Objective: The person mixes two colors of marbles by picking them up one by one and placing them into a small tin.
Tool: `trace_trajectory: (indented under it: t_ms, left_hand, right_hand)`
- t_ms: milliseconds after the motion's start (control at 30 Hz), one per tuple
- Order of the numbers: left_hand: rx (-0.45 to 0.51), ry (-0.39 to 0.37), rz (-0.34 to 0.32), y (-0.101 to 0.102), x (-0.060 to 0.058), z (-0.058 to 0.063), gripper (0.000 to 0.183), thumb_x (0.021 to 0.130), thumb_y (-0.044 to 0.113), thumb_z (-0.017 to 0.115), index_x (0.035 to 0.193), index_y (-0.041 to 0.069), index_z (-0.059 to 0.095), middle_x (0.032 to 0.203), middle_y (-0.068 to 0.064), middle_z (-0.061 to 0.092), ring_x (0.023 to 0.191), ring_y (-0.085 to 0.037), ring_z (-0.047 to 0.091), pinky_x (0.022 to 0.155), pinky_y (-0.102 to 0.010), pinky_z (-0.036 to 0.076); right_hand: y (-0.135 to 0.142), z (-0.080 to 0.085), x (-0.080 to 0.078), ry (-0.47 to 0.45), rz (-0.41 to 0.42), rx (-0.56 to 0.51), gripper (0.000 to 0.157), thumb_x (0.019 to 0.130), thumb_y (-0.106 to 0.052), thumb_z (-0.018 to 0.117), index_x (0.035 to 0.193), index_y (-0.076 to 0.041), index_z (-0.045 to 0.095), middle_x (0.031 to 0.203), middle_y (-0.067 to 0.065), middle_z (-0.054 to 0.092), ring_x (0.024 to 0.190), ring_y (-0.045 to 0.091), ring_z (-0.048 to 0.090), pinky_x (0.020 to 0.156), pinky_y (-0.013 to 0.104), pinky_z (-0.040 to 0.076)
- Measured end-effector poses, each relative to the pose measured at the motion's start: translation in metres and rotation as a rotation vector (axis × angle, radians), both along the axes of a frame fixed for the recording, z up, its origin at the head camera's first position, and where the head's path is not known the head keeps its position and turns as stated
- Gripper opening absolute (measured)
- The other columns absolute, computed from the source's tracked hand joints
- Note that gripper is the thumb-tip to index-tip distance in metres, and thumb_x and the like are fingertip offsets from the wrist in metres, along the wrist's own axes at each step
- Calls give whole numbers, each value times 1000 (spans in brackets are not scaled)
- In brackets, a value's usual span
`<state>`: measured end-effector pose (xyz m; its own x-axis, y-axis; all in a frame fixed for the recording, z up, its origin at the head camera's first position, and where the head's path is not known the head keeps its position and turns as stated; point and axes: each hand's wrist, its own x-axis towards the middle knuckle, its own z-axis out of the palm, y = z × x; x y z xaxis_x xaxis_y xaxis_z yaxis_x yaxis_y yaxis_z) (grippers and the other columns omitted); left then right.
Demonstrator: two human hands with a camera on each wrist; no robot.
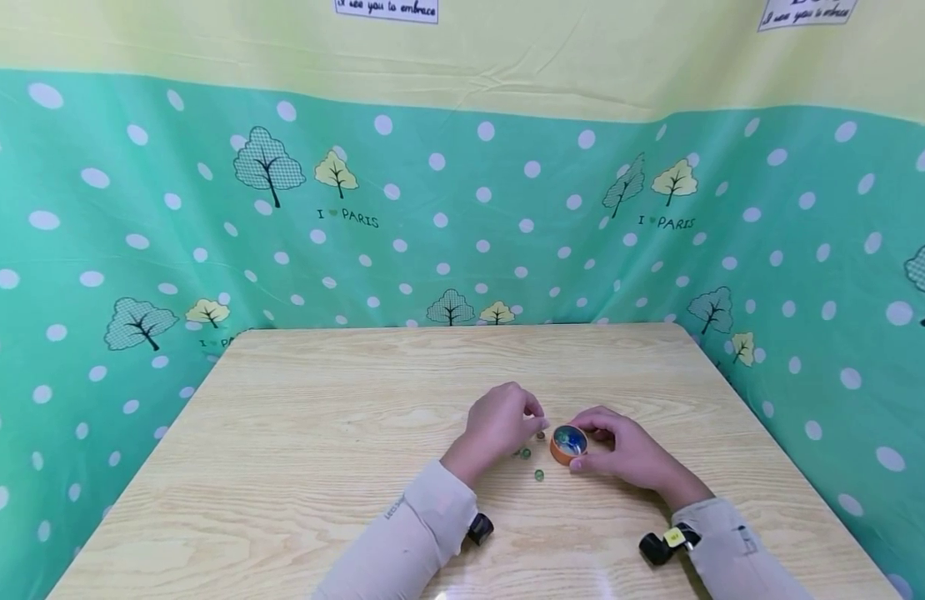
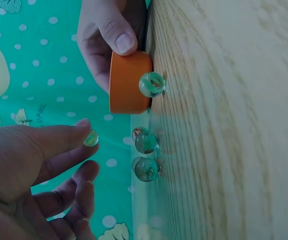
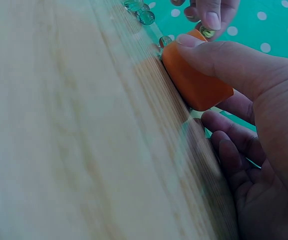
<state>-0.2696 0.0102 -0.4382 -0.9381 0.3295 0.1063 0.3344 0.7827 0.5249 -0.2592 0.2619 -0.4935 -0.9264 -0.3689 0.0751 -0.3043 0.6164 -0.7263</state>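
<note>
Held marble: a yellow-green marble (image 2: 91, 138), off the table and just left of the orange container (image 2: 128, 85); probably glass, so small, hard, smooth and apt to slip. Best taken at its widest part with the finger pads.
Left hand (image 1: 500, 421): thumb and forefinger nearly together, pinching that marble; the other fingers bent loosely and holding nothing.
Orange container: a low, round tub standing on the table, mouth up, with something blue and green inside that I cannot make out. It looks light and fairly stiff, and might slide if nudged; the outer wall is the place to steady it, clear of the mouth.
Right hand (image 1: 631, 450): parted to the container's width and gripping it from its right, thumb on the near side, forefinger on the far side; the lower fingers curl loosely beside it.
Loose marbles (image 2: 146, 169): clear with coloured swirls, on the table to the container's left, one nearer the person; likely to roll at a touch.
Table (image 1: 320, 400): pale wood grain, under the container and all round it.
Cloth (image 1: 402, 225): green with white dots and trees, well beyond the container.
</note>
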Motion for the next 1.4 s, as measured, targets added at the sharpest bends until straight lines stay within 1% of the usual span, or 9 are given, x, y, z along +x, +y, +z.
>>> trace_trajectory:
  t_ms: [100, 333, 500, 667, 867, 1067, 1300, 1400]
  left_hand:
    - [4, 3, -1, 2, 2, 1, 10, 92, 37, 79, 89, 27, 81, 98, 9, 72, 86, -6, 61, 72, -27, 51]
    - [-23, 26, -16, 7, 6, 0, 13, 92, 39, 79, 92, 26, 81, 102, 5, 68, 88, -7, 59, 75, -26, 50]
    - [-38, 51, -26, 10, 9, 0, 13, 92, 39, 80, 92, 25, 81, 99, 7, 67, 88, -8, 60, 73, -26, 50]
    - [-45, 53, -38, 13, 10, -1, 13, 91, 40, 80, 94, 27, 82, 100, 8, 67, 89, -7, 60, 74, -25, 50]
    - [-45, 70, -49, 17, 13, -2, 13, 91, 40, 80, 96, 27, 82, 100, 8, 68, 87, -6, 60, 71, -24, 49]
    - [-57, 90, -70, 20, 16, -3, 13, 92, 40, 79, 96, 28, 82, 101, 7, 69, 86, -6, 59, 69, -23, 48]
    - [-82, 105, -86, 23, 18, -3, 13, 91, 41, 80, 94, 29, 81, 98, 9, 68, 83, -5, 57, 66, -22, 46]
    - [-101, 111, -89, 25, 19, -3, 12, 91, 42, 80, 93, 30, 81, 97, 10, 68, 83, -5, 56, 65, -22, 45]
  right_hand:
    - [0, 1, 0, -2, -2, -1, 53, 75, -53, 89, 122, -36, 70, 129, -13, 63, 119, 15, 58, 100, 36, 47]
    - [0, 1, 1, -10, 5, -18, 52, 76, -51, 89, 122, -35, 70, 128, -12, 63, 119, 16, 58, 100, 34, 47]
    - [1, 0, 0, -3, 7, -18, 50, 77, -50, 89, 121, -37, 70, 127, -12, 63, 117, 16, 57, 99, 33, 47]
    - [1, 0, -1, -3, 9, -15, 49, 77, -50, 89, 121, -38, 70, 127, -12, 63, 116, 16, 57, 100, 35, 47]
    - [1, -1, -1, 9, 5, 4, 49, 78, -52, 88, 121, -39, 69, 126, -13, 63, 115, 15, 57, 100, 34, 48]
    - [1, 0, 0, 11, 17, -13, 48, 79, -49, 88, 121, -38, 69, 128, -14, 63, 118, 14, 57, 100, 34, 48]
    - [0, 0, 0, 24, 17, -9, 46, 78, -48, 89, 119, -39, 70, 122, -16, 64, 110, 14, 57, 96, 32, 46]
    - [-1, 2, 1, 24, 12, -11, 47, 77, -49, 90, 119, -38, 70, 122, -15, 64, 110, 15, 57, 96, 31, 46]
